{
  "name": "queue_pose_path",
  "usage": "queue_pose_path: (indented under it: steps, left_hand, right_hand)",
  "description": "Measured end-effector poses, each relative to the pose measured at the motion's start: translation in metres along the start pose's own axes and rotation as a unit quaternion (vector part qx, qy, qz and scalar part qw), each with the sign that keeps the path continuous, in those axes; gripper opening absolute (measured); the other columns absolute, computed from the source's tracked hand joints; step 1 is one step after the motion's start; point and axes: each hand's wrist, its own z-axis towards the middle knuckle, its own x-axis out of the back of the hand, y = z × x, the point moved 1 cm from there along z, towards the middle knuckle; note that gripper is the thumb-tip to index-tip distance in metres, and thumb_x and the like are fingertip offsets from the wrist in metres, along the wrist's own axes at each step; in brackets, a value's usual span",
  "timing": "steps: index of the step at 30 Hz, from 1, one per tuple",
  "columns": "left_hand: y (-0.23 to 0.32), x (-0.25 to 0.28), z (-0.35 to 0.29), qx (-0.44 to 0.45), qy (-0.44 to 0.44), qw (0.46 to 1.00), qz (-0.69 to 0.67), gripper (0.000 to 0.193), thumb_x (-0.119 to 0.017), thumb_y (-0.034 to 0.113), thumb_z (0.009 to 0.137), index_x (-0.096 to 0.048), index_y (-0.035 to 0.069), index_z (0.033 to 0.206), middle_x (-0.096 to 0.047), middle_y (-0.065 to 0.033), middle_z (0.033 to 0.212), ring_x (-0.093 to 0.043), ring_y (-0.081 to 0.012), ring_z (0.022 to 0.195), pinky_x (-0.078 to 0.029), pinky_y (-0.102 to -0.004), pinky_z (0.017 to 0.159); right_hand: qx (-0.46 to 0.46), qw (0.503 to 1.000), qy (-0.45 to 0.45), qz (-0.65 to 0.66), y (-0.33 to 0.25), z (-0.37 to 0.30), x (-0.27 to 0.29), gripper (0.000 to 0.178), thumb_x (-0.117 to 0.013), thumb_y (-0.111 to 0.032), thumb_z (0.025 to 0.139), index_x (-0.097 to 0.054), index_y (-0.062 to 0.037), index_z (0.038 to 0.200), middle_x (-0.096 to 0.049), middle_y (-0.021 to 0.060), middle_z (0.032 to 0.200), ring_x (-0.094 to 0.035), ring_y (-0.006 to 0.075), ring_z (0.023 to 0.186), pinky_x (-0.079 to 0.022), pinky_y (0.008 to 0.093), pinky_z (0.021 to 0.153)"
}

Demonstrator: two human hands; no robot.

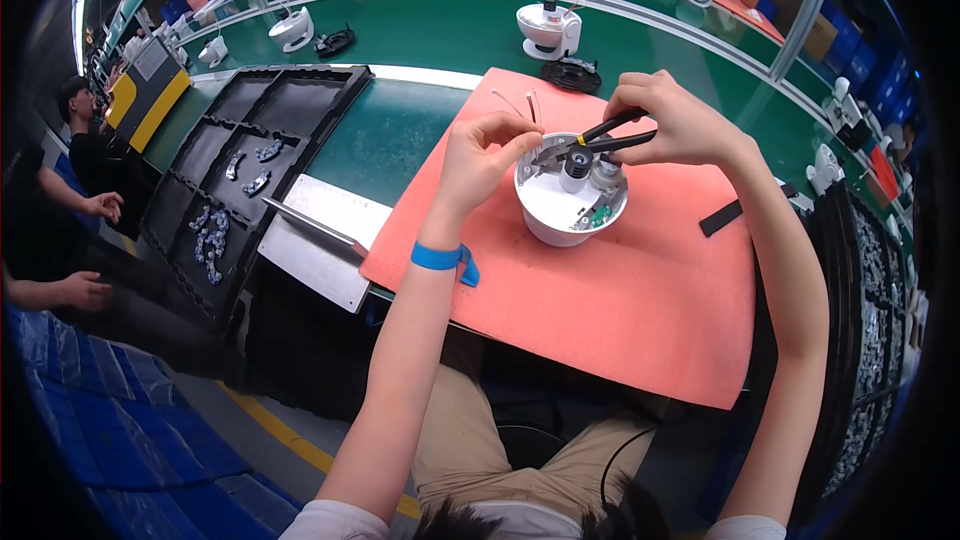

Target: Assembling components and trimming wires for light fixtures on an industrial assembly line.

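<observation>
An open white dome-camera housing (560, 232) sits on the salmon-coloured mat (560, 295), with a round black lens (575, 164) and a small green circuit board (601, 215) inside. My left hand (485, 152), a blue band on its wrist, pinches thin wires at the housing's far left rim. Loose wire ends (531, 103) stick up beyond its fingertips. In my right hand (672, 120) are black-handled pliers (612, 143). Their handles are spread, and the jaws reach across the housing toward my left fingertips. My fingers hide the exact point where they meet the wires.
Left of the mat are a metal plate (318, 258) and a black divided tray (330, 90) with small parts. A black strip (721, 218) lies at the mat's right. Another white camera (545, 32) and coiled black cable (572, 76) stand beyond. A person's hands (88, 290) show at left.
</observation>
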Motion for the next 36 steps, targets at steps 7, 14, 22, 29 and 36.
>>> queue_pose_path:
  steps: [7,14,22,29,36]
  left_hand:
    - [0.000,0.000,0.000,0.005,-0.003,1.000,0.000,0.007,-0.067,0.001,0.080,-0.068,-0.003,0.087,-0.069,-0.0077,0.084,-0.064,-0.0124,0.079,-0.051,-0.0255,0.074]
    - [0.000,0.000,0.000,0.007,0.001,1.000,0.005,0.008,-0.067,0.002,0.080,-0.068,-0.003,0.087,-0.069,-0.0077,0.084,-0.064,-0.0122,0.079,-0.051,-0.0255,0.074]
    - [-0.003,0.001,0.002,-0.022,0.026,0.999,-0.015,0.007,-0.066,0.004,0.081,-0.069,-0.001,0.085,-0.069,-0.0066,0.081,-0.065,-0.0123,0.075,-0.050,-0.0243,0.069]
    - [-0.014,0.015,0.005,0.004,0.113,0.980,-0.165,0.010,-0.063,0.006,0.085,-0.065,0.000,0.093,-0.065,-0.0037,0.084,-0.058,-0.0078,0.077,-0.044,-0.0207,0.064]
    - [-0.047,0.018,0.001,0.097,0.178,0.962,0.182,0.016,-0.066,0.014,0.080,-0.063,-0.002,0.083,-0.065,-0.0094,0.069,-0.063,-0.0168,0.063,-0.049,-0.0298,0.059]
  right_hand:
    - [0.051,0.997,0.013,-0.051,0.000,0.001,0.000,0.040,-0.074,-0.030,0.069,-0.064,-0.0036,0.096,-0.061,0.0091,0.096,-0.057,0.0206,0.090,-0.034,0.0319,0.093]
    - [0.037,0.998,0.004,-0.049,-0.001,0.001,0.000,0.039,-0.074,-0.030,0.069,-0.063,-0.0031,0.095,-0.061,0.0085,0.095,-0.055,0.0217,0.091,-0.036,0.0321,0.091]
    - [-0.031,0.997,0.005,-0.071,-0.010,-0.001,0.000,0.038,-0.076,-0.028,0.065,-0.062,-0.0038,0.091,-0.060,0.0072,0.091,-0.050,0.0238,0.089,-0.040,0.0318,0.084]
    - [-0.036,0.981,0.162,0.095,0.022,-0.042,0.001,0.034,-0.072,-0.020,0.071,-0.060,-0.0013,0.096,-0.060,0.0083,0.094,-0.057,0.0219,0.091,-0.045,0.0318,0.083]
    - [-0.079,0.989,0.089,0.085,0.059,-0.131,-0.054,0.049,-0.074,-0.016,0.061,-0.060,-0.0062,0.107,-0.058,0.0081,0.108,-0.050,0.0265,0.109,-0.039,0.0373,0.096]
